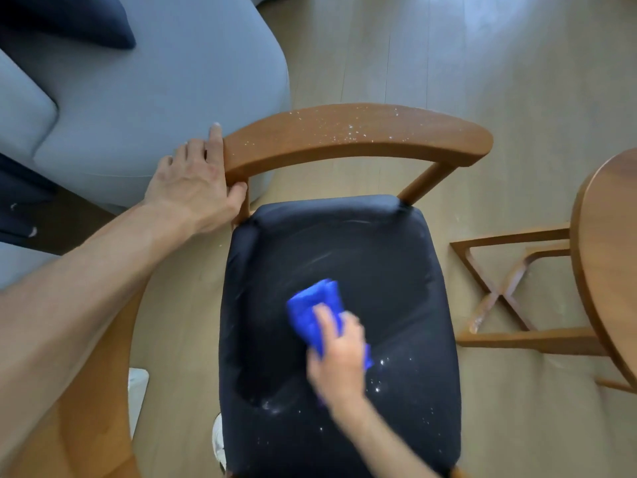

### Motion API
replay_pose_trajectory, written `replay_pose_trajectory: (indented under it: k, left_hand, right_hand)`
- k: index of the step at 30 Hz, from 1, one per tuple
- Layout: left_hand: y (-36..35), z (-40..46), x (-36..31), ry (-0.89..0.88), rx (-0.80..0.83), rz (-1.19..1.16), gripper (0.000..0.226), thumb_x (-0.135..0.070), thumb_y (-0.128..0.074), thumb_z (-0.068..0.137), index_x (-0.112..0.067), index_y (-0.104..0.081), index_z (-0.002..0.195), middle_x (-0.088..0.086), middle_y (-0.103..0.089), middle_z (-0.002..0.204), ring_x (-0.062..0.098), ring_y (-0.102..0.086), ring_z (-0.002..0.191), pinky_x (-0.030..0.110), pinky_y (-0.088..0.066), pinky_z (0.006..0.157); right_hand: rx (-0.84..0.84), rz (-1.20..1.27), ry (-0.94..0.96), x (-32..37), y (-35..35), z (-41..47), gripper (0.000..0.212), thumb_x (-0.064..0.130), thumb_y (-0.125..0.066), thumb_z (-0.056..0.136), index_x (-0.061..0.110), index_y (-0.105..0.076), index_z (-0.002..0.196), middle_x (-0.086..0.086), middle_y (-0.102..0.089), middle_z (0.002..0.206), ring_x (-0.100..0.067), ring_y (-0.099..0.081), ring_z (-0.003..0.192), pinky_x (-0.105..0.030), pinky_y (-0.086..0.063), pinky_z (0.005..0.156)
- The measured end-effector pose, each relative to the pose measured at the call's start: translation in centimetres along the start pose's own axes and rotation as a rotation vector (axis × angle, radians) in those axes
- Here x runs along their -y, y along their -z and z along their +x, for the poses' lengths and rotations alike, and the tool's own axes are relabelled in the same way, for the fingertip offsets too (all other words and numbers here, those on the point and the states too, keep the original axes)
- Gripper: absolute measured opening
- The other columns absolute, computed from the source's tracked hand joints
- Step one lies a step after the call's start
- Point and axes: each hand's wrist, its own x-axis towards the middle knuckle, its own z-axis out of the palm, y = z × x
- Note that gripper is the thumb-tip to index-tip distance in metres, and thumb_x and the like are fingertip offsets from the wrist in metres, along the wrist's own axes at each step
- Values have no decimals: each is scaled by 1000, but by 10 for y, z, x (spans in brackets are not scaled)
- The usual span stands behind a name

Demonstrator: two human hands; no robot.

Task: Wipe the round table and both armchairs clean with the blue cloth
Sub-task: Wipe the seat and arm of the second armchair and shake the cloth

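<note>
An armchair with a black seat [362, 257] and a curved wooden backrest [358, 139] stands below me. White crumbs speckle the backrest top and the near part of the seat. My right hand [339, 360] presses a folded blue cloth [310, 308] onto the middle of the seat; the hand is blurred. My left hand [196, 184] grips the left end of the backrest, thumb under the rail. The round wooden table [606, 243] shows at the right edge.
A grey sofa [144, 91] with a dark cushion [69, 19] fills the upper left, close behind the chair. The table's crossed wooden base [499, 291] lies on the pale wood floor right of the chair. Another curved wooden rail [100, 391] sits at lower left.
</note>
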Motion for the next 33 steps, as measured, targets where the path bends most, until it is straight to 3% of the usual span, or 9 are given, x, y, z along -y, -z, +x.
replay_pose_trajectory:
  k: [5, 8, 11, 14, 17, 20, 25, 29, 33]
  left_hand:
    - [5, -27, 15, -23, 26, 86, 80, -48, -36, 94, -15, 10, 151, 19, -16, 154, 36, -22, 140, 50, -24, 112]
    - [12, -40, 21, -5, 64, 119, 77, -47, -34, 95, -14, 8, 151, 18, -14, 156, 34, -18, 142, 49, -22, 114]
    - [18, -50, 29, -11, 86, 171, 73, -46, -33, 96, -14, 3, 151, 17, -18, 154, 34, -22, 139, 49, -23, 113]
    - [19, -61, 34, -13, 76, 204, 69, -46, -32, 95, -14, -4, 150, 16, -25, 149, 33, -27, 136, 48, -25, 111]
    - [21, -69, 30, 6, 58, 178, 65, -43, -33, 95, -12, -11, 148, 15, -31, 145, 32, -31, 133, 48, -27, 109]
    - [23, -75, 22, 35, 20, 48, 57, -41, -33, 96, -13, -21, 145, 13, -38, 141, 30, -38, 128, 46, -32, 106]
    - [54, -83, 34, 393, -174, -430, 51, -39, -28, 99, -12, -38, 141, 14, -46, 140, 31, -43, 125, 47, -34, 102]
    - [67, -95, 45, 490, -158, -372, 48, -33, -29, 99, -11, -41, 139, 15, -47, 139, 33, -43, 125, 45, -36, 101]
    - [54, -98, 27, 424, 32, -250, 49, -35, -31, 101, -17, -29, 147, 14, -45, 139, 32, -44, 124, 46, -36, 101]
  right_hand:
    - [467, -138, 604, 34, -21, -71, 61, 22, -59, 64, 36, -50, 123, -4, -55, 106, -22, -49, 74, -32, -48, 68]
    - [451, -261, 717, 10, 12, -40, 63, 19, -66, 64, 35, -52, 123, -4, -57, 110, -23, -54, 78, -31, -48, 74]
    - [183, -225, 327, -40, 55, -10, 60, 12, -77, 63, 25, -65, 120, -10, -62, 110, -31, -60, 82, -36, -51, 71]
    - [128, -281, -242, -92, 97, 2, 61, 18, -70, 81, 23, -49, 138, -13, -51, 125, -37, -52, 102, -45, -47, 84]
    - [113, -116, -548, -105, 110, 7, 64, 22, -66, 85, 25, -36, 142, -18, -44, 127, -40, -45, 111, -50, -43, 94]
    - [86, -37, -619, -92, 101, 9, 63, 24, -64, 88, 25, -33, 142, -20, -40, 131, -42, -41, 117, -51, -40, 96]
    - [95, -88, -587, -88, 100, 10, 64, 24, -63, 89, 19, -31, 144, -25, -37, 134, -44, -38, 118, -49, -36, 100]
    - [160, -176, -435, -96, 111, 10, 66, 22, -66, 88, 14, -35, 145, -25, -40, 130, -45, -42, 113, -51, -40, 94]
    - [191, -227, -282, -119, 121, 23, 64, 20, -67, 87, 17, -38, 143, -21, -40, 130, -43, -43, 111, -51, -44, 90]
